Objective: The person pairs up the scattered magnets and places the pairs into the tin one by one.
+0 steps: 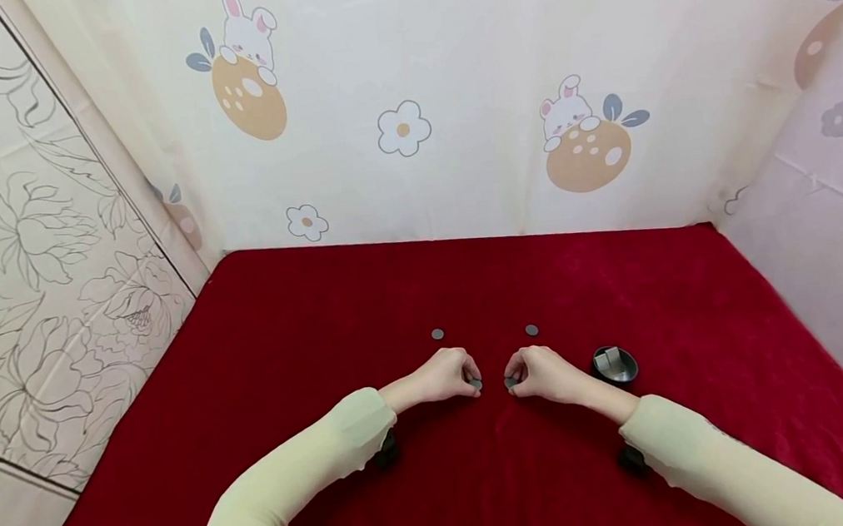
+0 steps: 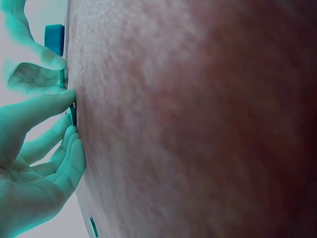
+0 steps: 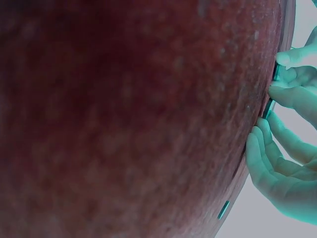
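Near the middle of the red cloth, my left hand (image 1: 445, 375) pinches a small grey disc (image 1: 476, 384) by its edges, between thumb and fingers. Facing it across a short gap, my right hand (image 1: 546, 376) pinches a matching disc (image 1: 510, 382) the same way. Both wrist views show the discs low at the cloth: the left one (image 2: 74, 115) and the right one (image 3: 268, 108) each sit between fingertips. Beyond the left hand lies another flat grey disc (image 1: 438, 334), and one more disc (image 1: 532, 330) lies beyond the right hand.
A small dark round bowl (image 1: 632, 371) stands just right of my right hand, with pale square pieces (image 1: 607, 360) in it. Red cloth (image 1: 321, 322) covers the table. Patterned curtains (image 1: 464, 59) hang behind it and along both sides.
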Action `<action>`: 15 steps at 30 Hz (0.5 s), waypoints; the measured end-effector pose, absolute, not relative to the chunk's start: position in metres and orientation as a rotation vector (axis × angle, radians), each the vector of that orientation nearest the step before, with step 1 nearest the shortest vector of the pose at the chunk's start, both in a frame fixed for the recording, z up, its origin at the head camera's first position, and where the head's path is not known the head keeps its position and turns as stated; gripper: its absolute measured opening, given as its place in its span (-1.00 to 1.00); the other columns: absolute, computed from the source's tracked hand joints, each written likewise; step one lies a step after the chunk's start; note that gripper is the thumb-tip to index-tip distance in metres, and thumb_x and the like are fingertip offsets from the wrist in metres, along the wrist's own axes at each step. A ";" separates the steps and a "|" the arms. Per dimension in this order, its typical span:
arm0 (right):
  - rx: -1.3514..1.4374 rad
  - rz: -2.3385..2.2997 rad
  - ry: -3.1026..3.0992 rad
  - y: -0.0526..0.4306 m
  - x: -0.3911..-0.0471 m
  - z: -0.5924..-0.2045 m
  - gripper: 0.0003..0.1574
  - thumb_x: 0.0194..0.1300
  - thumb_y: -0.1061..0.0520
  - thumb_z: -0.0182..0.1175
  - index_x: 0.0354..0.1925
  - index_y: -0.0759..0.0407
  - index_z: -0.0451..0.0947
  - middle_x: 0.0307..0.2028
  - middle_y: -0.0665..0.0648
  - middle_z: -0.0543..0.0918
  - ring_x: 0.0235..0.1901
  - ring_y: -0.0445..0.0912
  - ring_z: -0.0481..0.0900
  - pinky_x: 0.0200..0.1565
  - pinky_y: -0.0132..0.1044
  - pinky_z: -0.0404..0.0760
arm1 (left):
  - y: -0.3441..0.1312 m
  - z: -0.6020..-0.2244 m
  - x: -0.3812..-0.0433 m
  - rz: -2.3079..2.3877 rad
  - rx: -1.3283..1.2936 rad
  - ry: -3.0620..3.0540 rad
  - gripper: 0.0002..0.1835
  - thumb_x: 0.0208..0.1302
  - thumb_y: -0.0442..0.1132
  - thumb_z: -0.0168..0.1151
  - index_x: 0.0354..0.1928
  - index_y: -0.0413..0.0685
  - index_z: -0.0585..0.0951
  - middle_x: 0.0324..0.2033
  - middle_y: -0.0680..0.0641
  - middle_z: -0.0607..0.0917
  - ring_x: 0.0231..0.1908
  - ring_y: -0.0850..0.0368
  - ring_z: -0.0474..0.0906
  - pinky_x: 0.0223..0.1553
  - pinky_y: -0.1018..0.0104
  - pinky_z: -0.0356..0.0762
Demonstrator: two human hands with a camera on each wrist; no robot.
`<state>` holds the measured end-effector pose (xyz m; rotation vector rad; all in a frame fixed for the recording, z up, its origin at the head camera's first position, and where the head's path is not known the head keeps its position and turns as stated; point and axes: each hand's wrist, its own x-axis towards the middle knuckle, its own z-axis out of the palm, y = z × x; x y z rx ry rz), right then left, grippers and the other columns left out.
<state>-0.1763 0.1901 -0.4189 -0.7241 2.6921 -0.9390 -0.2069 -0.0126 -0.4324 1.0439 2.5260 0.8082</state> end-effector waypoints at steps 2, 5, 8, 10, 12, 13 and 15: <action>-0.726 -0.939 2.692 0.188 -0.177 -0.419 -0.88 -0.05 0.28 0.28 -0.43 0.26 0.57 -0.51 0.03 0.57 -0.53 -0.22 0.48 -0.46 -0.43 0.46 | -0.010 -0.432 -0.207 0.800 1.038 2.525 -0.85 -0.02 -0.25 0.34 -0.37 -0.13 0.65 -0.43 0.05 0.60 -0.46 0.34 0.47 -0.43 0.61 0.39; -0.743 -0.937 2.690 0.185 -0.177 -0.420 -0.89 -0.06 0.28 0.28 -0.44 0.27 0.58 -0.52 0.03 0.58 -0.52 -0.22 0.49 -0.46 -0.44 0.45 | -0.007 -0.432 -0.206 0.798 1.037 2.524 -0.85 -0.02 -0.25 0.34 -0.36 -0.14 0.65 -0.42 0.04 0.60 -0.46 0.34 0.47 -0.43 0.61 0.39; -0.762 -0.941 2.685 0.183 -0.176 -0.420 -0.89 -0.06 0.29 0.28 -0.44 0.28 0.58 -0.53 0.04 0.58 -0.53 -0.22 0.49 -0.46 -0.44 0.45 | -0.005 -0.431 -0.204 0.799 1.040 2.523 -0.84 -0.01 -0.25 0.34 -0.35 -0.15 0.65 -0.41 0.04 0.59 -0.45 0.33 0.47 -0.42 0.61 0.39; -0.774 -0.943 2.685 0.182 -0.176 -0.420 -0.89 -0.06 0.28 0.28 -0.44 0.28 0.58 -0.53 0.04 0.58 -0.53 -0.22 0.49 -0.46 -0.44 0.45 | -0.004 -0.431 -0.203 0.800 1.042 2.529 -0.84 -0.02 -0.25 0.34 -0.36 -0.15 0.65 -0.41 0.03 0.57 -0.45 0.32 0.46 -0.42 0.61 0.38; -0.776 -0.947 2.687 0.181 -0.175 -0.420 -0.88 -0.06 0.28 0.29 -0.44 0.28 0.59 -0.53 0.04 0.58 -0.53 -0.22 0.49 -0.47 -0.44 0.45 | -0.003 -0.431 -0.203 0.800 1.039 2.532 -0.84 -0.01 -0.25 0.34 -0.36 -0.15 0.65 -0.41 0.03 0.57 -0.45 0.31 0.46 -0.43 0.60 0.38; -0.774 -0.949 2.687 0.181 -0.175 -0.420 -0.89 -0.05 0.27 0.29 -0.44 0.27 0.59 -0.53 0.04 0.58 -0.53 -0.23 0.49 -0.46 -0.44 0.45 | -0.003 -0.431 -0.203 0.797 1.039 2.535 -0.84 -0.01 -0.24 0.34 -0.36 -0.15 0.65 -0.41 0.03 0.56 -0.45 0.31 0.46 -0.43 0.60 0.37; -0.763 -0.951 2.689 0.180 -0.175 -0.420 -0.89 -0.05 0.27 0.29 -0.44 0.27 0.59 -0.52 0.04 0.59 -0.53 -0.23 0.49 -0.46 -0.44 0.46 | -0.001 -0.431 -0.203 0.797 1.037 2.538 -0.83 -0.02 -0.24 0.34 -0.36 -0.15 0.65 -0.41 0.02 0.57 -0.45 0.31 0.46 -0.43 0.61 0.37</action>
